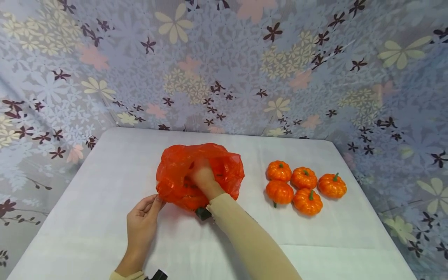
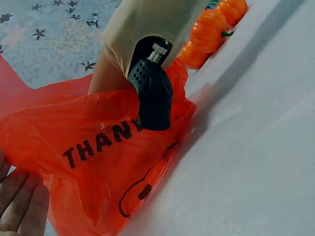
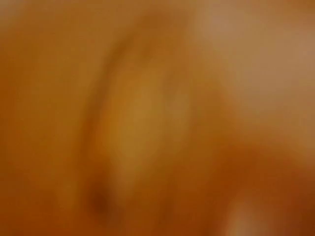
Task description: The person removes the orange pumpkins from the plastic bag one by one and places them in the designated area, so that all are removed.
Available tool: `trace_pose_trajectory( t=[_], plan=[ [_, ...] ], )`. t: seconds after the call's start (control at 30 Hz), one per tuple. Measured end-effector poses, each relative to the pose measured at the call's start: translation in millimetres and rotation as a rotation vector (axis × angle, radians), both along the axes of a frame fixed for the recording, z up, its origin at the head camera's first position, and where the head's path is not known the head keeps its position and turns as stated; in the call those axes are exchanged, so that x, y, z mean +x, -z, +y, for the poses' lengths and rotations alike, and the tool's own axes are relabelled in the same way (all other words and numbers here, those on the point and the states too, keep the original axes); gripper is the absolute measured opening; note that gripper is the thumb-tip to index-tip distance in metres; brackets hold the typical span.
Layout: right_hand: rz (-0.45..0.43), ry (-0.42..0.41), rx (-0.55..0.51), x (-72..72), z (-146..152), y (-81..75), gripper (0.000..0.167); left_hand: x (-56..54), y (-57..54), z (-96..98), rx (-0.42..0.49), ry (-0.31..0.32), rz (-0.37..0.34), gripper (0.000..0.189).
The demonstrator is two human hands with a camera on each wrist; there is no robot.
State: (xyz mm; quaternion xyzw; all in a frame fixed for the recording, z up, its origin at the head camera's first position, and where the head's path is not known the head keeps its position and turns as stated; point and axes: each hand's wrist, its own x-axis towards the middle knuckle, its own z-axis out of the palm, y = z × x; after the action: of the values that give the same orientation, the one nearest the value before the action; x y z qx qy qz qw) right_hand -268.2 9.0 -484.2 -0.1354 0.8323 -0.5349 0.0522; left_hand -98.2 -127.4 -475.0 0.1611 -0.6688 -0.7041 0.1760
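A thin red plastic bag [image 1: 171, 168] stands on the table with its mouth open upward. My left hand [image 1: 142, 225] pinches the bag's near left edge between thumb and fingers. Inside the bag is my right hand [image 1: 203, 175], reached in through the mouth; its fingers are blurred and hidden by the red film. Dark lettering reading "THAN" shows on the bag's side [image 2: 98, 172] in the left wrist view, next to the fingers of my left hand [image 2: 24, 201]. The right wrist view is only an orange-brown blur, so what the right hand touches is hidden.
Several small orange pumpkins [image 1: 303, 178] with green stems sit in a cluster right of the bag. A white cloth covers the table [image 1: 87, 217]. Behind it hangs a flowered curtain [image 1: 224, 70]. A black wrist camera [image 2: 155, 101] sits at the right sleeve, against the bag.
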Motion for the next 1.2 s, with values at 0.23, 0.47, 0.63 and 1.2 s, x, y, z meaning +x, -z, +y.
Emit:
trace_pose_trajectory(
  t=[0.23, 0.47, 0.63, 1.2],
  plan=[
    [-0.007, 0.021, 0.002, 1.4, -1, 1.7, 0.002, -0.3, 1.7, 1.2, 0.033, -0.012, 0.018, 0.022],
    [0.113, 0.025, 0.262, 12.4, 7, -16.1, 0.013, 0.7, -2.2, 0.5, -0.006, -0.035, 0.022, 0.023],
    [0.178, 0.034, 0.297, 24.0, 15, -35.9, 0.037, -0.1, -5.4, -3.3, -0.015, -0.045, 0.041, 0.023],
    [0.196, -0.056, 0.291, 73.8, 70, -81.9, 0.060, -0.1, -2.8, -6.0, 0.001, -0.042, 0.025, 0.029]
  ],
)
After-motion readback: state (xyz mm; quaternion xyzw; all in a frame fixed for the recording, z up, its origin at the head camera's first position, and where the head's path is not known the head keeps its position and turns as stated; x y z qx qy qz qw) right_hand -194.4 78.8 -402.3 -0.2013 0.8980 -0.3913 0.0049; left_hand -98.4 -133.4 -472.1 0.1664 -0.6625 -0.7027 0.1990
